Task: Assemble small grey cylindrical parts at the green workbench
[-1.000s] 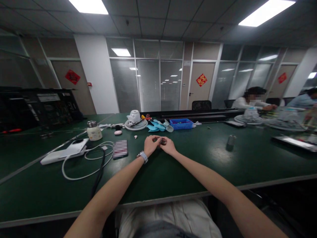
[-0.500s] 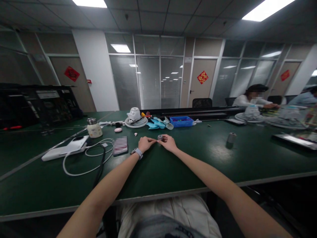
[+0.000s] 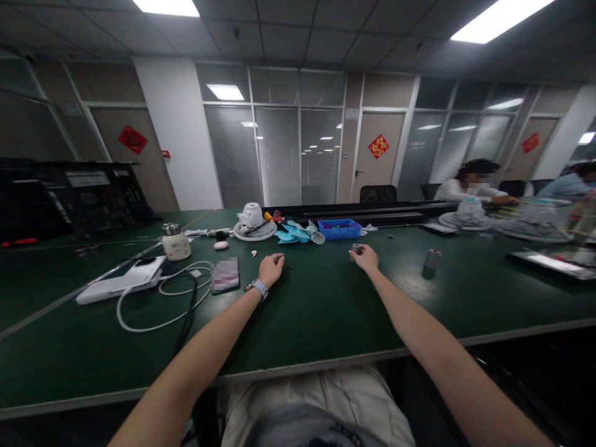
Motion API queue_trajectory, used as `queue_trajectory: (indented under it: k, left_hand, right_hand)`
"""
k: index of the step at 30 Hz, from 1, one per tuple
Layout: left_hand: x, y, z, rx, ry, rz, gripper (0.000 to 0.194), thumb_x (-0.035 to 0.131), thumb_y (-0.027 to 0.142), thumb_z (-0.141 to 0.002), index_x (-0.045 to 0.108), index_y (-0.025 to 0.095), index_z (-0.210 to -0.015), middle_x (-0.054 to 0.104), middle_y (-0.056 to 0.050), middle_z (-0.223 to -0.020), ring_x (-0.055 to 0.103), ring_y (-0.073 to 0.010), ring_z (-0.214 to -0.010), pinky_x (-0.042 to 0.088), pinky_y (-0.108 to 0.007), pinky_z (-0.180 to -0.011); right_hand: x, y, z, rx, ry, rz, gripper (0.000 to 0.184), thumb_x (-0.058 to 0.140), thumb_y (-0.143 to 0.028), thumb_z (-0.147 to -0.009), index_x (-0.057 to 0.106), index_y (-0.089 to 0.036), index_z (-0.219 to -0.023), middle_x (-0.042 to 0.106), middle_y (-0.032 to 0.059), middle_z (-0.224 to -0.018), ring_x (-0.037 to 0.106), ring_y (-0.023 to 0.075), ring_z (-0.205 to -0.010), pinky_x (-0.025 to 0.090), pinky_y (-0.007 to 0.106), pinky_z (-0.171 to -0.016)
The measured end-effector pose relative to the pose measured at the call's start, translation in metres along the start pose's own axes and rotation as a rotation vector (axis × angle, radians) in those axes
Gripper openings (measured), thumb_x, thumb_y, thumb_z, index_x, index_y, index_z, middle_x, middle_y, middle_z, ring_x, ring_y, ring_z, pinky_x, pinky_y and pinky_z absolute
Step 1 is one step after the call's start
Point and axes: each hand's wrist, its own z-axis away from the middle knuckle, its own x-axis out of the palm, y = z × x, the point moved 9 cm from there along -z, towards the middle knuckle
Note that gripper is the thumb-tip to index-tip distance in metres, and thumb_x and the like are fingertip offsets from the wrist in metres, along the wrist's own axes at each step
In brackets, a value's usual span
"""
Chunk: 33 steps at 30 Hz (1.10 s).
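Observation:
My right hand [image 3: 367, 257] is closed around a small grey metal cylinder [image 3: 357, 248], held low over the green table, front right of the blue tray. Whether the cylinder touches the tabletop I cannot tell. My left hand [image 3: 270, 269], with a watch [image 3: 257, 287] on its wrist, rests at the table with fingers drawn together. What it pinches, if anything, is too small to make out. A tiny dark bit [image 3: 290, 267] lies just right of that hand. A second grey cylinder [image 3: 433, 258] stands upright farther right.
Behind the hands lie a white fan housing [image 3: 252, 215], light-blue fan blades [image 3: 294, 233] and a blue tray [image 3: 339, 229] of small parts. To the left are a bottle [image 3: 176, 243], a white device [image 3: 121, 280] with cables and a small dark-edged box [image 3: 225, 275]. A co-worker [image 3: 475, 183] sits far right.
My right hand has moved right, carrying the grey cylinder away from my left hand. My left hand has stayed nearly in place, its fingers now curled in.

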Motion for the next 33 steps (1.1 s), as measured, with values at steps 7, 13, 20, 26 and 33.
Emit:
queue_trajectory:
  k: [7,13,20,26,33]
  left_hand:
    - [-0.005,-0.009,-0.001,-0.084,0.054,0.059,0.033,0.043,0.021,-0.081,0.065,0.018,-0.106,0.064,-0.009,-0.093,0.058,-0.0185,-0.087,0.044,-0.029,-0.080]
    - [-0.007,-0.006,0.002,-0.064,0.062,0.045,0.032,0.042,0.016,-0.079,0.065,0.016,-0.102,0.064,-0.008,-0.090,0.058,-0.0184,-0.088,0.044,-0.028,-0.080]
    - [-0.004,-0.005,0.002,-0.059,0.036,0.029,0.029,0.045,0.017,-0.079,0.065,0.017,-0.100,0.064,-0.007,-0.090,0.058,-0.0176,-0.085,0.044,-0.028,-0.078]
    - [-0.003,-0.004,0.002,-0.049,0.018,0.027,0.029,0.046,0.017,-0.078,0.065,0.017,-0.100,0.064,-0.007,-0.089,0.058,-0.0171,-0.084,0.043,-0.027,-0.077]
    - [0.000,-0.007,0.002,-0.059,0.005,0.042,0.029,0.046,0.017,-0.077,0.064,0.018,-0.100,0.063,-0.007,-0.090,0.058,-0.0170,-0.082,0.043,-0.027,-0.074]
  right_hand:
    - [-0.003,-0.104,0.065,-0.523,0.157,0.111,0.056,0.061,-0.028,-0.076,0.044,-0.015,-0.128,0.045,0.0154,-0.133,0.041,0.0276,-0.124,0.030,0.046,-0.101]
    - [0.098,-0.177,0.160,-0.935,-0.462,0.059,0.034,0.050,-0.023,-0.084,0.060,-0.020,-0.117,0.051,0.0063,-0.132,0.046,0.0210,-0.122,0.034,0.036,-0.103]
    - [0.101,-0.167,0.153,-0.817,-0.523,-0.097,0.028,0.055,-0.014,-0.079,0.071,-0.027,-0.098,0.069,0.0005,-0.103,0.062,0.0199,-0.098,0.044,0.033,-0.093]
    - [0.072,-0.160,0.127,-0.831,-0.414,-0.004,0.032,0.053,-0.010,-0.080,0.069,-0.028,-0.101,0.069,0.0002,-0.101,0.063,0.0196,-0.095,0.045,0.030,-0.088]
    - [-0.027,-0.092,0.026,-0.564,0.040,0.075,0.033,0.050,-0.012,-0.082,0.063,-0.023,-0.110,0.069,0.0046,-0.097,0.063,0.0194,-0.091,0.045,0.030,-0.085]
